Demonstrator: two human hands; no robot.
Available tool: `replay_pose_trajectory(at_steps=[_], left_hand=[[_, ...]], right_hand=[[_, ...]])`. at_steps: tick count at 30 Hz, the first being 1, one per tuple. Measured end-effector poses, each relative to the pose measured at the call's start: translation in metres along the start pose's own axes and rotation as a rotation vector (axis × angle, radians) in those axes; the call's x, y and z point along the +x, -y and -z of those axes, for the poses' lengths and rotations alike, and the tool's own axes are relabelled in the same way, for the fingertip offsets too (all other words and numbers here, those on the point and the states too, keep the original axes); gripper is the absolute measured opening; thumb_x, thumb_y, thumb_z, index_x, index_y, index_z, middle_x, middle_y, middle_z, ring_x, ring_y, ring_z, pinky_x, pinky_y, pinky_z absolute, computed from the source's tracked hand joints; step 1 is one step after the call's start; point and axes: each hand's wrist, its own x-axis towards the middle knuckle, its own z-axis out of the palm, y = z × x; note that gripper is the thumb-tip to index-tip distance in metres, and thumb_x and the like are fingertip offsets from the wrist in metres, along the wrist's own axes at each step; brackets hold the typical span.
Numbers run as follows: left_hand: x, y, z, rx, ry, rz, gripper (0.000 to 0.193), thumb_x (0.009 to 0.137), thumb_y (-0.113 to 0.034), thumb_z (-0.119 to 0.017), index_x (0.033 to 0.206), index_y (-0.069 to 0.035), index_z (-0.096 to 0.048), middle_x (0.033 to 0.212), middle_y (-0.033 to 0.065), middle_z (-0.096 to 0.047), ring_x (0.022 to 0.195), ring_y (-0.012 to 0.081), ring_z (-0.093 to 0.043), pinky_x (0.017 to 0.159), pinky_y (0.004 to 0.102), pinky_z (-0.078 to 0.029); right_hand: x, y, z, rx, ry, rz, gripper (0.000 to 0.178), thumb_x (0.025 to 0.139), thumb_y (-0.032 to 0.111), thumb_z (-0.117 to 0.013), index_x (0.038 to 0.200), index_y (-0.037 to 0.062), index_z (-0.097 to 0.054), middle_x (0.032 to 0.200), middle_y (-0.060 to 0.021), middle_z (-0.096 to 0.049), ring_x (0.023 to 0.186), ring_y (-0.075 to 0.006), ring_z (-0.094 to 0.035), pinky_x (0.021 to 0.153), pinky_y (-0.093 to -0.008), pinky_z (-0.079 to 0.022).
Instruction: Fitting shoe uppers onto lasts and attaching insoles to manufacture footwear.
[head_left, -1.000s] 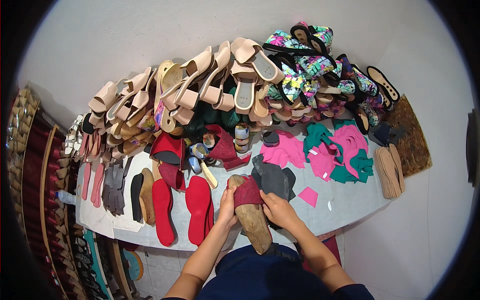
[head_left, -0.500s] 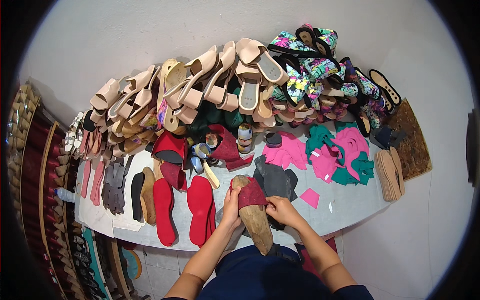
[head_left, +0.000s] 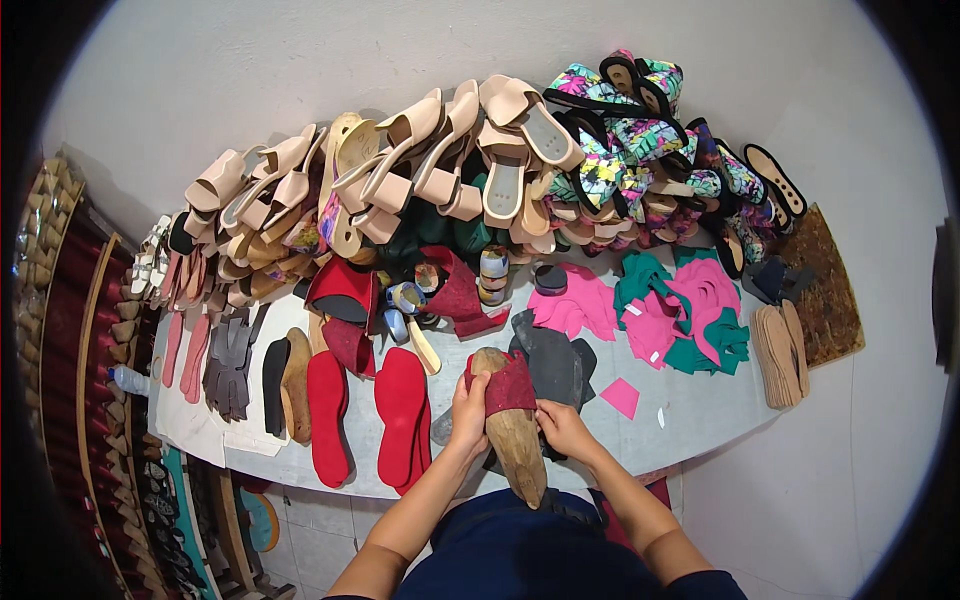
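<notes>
Holding the last (head_left: 519, 455) in my L grip (head_left: 467, 416), I pinched the strap (head_left: 513, 390) at its lower R corner w/ R grip (head_left: 565, 428); last sat btwn both, long axis twd me, narrow end nearest, by desk (head_left: 690, 405) edge.

1 brown wooden shoe last (head_left: 516, 450) is hand-held, narrow end turned nearward; its far half is crossed by 1 dark-red textured strap (head_left: 512, 388).
</notes>
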Motion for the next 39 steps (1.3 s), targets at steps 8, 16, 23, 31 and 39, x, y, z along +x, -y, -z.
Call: replay_pose_trajectory(at_steps=[8, 16, 23, 31, 39], left_hand=[[0.003, 0.004, -0.003, 0.061, 0.013, -0.015, 0.029, 0.084, -0.018, -0.05, 0.109, -0.003, -0.045, 0.096, 0.0072, -0.054, 0.083, 0.0131, -0.054, 0.074, 0.027, -0.045], [0.002, -0.001, -0.01, 0.143, 0.098, 0.016, 0.03, 0.084, -0.021, -0.048, 0.109, -0.003, -0.044, 0.097, 0.008, -0.054, 0.086, 0.015, -0.054, 0.077, 0.0292, -0.044], [0.003, -0.001, -0.012, 0.157, 0.096, 0.017, 0.03, 0.084, -0.02, -0.048, 0.109, -0.004, -0.044, 0.097, 0.0077, -0.054, 0.086, 0.0147, -0.053, 0.076, 0.0284, -0.043], [0.001, -0.001, -0.017, 0.252, 0.054, -0.016, 0.032, 0.084, -0.02, -0.047, 0.111, -0.003, -0.043, 0.097, 0.0081, -0.053, 0.085, 0.0141, -0.053, 0.075, 0.0273, -0.044], [0.002, 0.001, -0.015, 0.221, 0.092, -0.02, 0.032, 0.084, -0.019, -0.046, 0.112, -0.003, -0.042, 0.1, 0.0087, -0.052, 0.087, 0.0146, -0.053, 0.076, 0.0277, -0.044]], right_hand=[[0.008, -0.021, 0.022, 0.086, 0.231, 0.007, 0.024, 0.085, 0.011, -0.044, 0.105, 0.0009, -0.053, 0.095, -0.012, -0.053, 0.091, -0.0203, -0.048, 0.082, -0.029, -0.037], [0.038, 0.003, 0.062, -0.233, 0.415, 0.155, 0.029, 0.081, 0.016, -0.051, 0.107, 0.0025, -0.055, 0.096, -0.0109, -0.055, 0.094, -0.0231, -0.05, 0.084, -0.0315, -0.038], [0.045, 0.036, 0.042, 0.026, -0.084, -0.026, 0.031, 0.087, 0.022, -0.044, 0.107, 0.002, -0.055, 0.088, -0.0155, -0.062, 0.082, -0.0202, -0.058, 0.073, -0.0284, -0.044], [0.043, 0.055, 0.019, 0.012, -0.224, -0.161, 0.036, 0.084, 0.029, -0.051, 0.101, -0.002, -0.055, 0.087, -0.0147, -0.062, 0.082, -0.0167, -0.059, 0.073, -0.027, -0.044], [0.041, 0.033, 0.014, 0.615, -0.102, -0.106, 0.034, 0.084, 0.019, -0.054, 0.109, -0.0039, -0.049, 0.101, -0.0078, -0.057, 0.089, -0.0109, -0.054, 0.081, -0.0258, -0.043]])
